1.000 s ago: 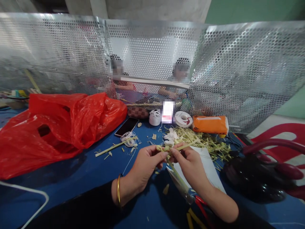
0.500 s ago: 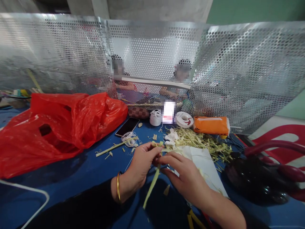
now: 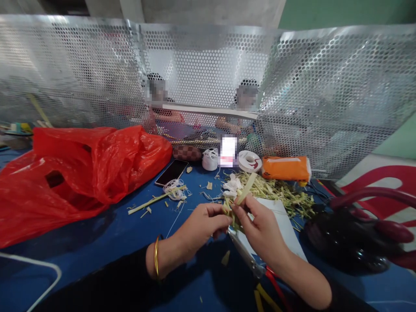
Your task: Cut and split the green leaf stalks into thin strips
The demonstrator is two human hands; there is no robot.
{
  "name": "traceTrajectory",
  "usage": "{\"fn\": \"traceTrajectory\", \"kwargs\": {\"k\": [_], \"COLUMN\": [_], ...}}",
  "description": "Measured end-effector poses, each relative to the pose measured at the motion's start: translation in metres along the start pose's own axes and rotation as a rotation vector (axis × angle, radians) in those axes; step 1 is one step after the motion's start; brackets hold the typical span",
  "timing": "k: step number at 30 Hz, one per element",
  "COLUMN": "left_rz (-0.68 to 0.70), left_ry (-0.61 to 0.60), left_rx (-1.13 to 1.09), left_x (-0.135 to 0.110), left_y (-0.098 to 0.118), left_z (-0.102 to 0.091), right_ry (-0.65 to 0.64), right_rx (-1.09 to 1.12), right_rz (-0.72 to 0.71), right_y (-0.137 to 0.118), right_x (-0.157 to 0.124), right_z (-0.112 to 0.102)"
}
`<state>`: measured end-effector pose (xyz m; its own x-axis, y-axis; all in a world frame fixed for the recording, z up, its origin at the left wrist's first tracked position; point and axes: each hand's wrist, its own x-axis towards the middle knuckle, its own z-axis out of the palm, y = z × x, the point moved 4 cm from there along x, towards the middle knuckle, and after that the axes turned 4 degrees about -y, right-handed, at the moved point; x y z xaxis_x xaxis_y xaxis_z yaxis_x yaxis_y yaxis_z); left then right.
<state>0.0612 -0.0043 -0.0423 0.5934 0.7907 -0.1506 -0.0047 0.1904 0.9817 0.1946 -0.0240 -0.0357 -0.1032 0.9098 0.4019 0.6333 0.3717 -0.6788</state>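
Observation:
Above the blue table my two hands meet, both closed on pale green plant strips. My left hand (image 3: 203, 229), with a gold bangle at the wrist, pinches a small bundle of bent or woven strips (image 3: 230, 209); its exact shape is partly hidden by the fingers. In my right hand (image 3: 260, 225) a flat, wide strip (image 3: 247, 188) sticks up and away from me between thumb and fingers. Below the right hand lie scissors or pliers with red handles (image 3: 273, 277), partly covered by the forearm. A white paper sheet (image 3: 282, 221) lies under that hand.
A heap of green strip scraps (image 3: 276, 190) lies behind the right hand. At left spreads a red plastic bag (image 3: 87, 169); at right stands a black iron (image 3: 347, 238). A phone (image 3: 171, 172), string ball (image 3: 210, 160), tape roll (image 3: 249, 161) and orange packet (image 3: 286, 168) line the perforated screen (image 3: 208, 69).
Both hands have shifted slightly right. The wide strip, which hung down toward me, now points up and away in my right hand. The red-handled tool shows more.

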Motion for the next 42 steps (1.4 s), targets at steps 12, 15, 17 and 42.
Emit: {"fn": "traceTrajectory", "kwargs": {"k": [12,15,17,42], "left_rz": [0.168,0.117,0.089,-0.078], "left_ry": [0.189,0.137,0.098,0.322], "left_rx": [0.216,0.170,0.111,-0.219], "left_x": [0.003,0.003,0.003,0.003], "left_y": [-0.010,-0.012,-0.012,-0.007], "left_z": [-0.006,-0.003,-0.002,-0.020], "right_ry": [0.018,0.008,-0.022,0.019], "right_rx": [0.003,0.074,0.207,0.091], "right_rz": [0.074,0.124,0.191,-0.436], "right_y": [0.007,0.009,0.011,-0.030], "right_x": [0.001,0.001,0.002,0.001], "right_z": [0.004,0.006,0.007,-0.024]}}
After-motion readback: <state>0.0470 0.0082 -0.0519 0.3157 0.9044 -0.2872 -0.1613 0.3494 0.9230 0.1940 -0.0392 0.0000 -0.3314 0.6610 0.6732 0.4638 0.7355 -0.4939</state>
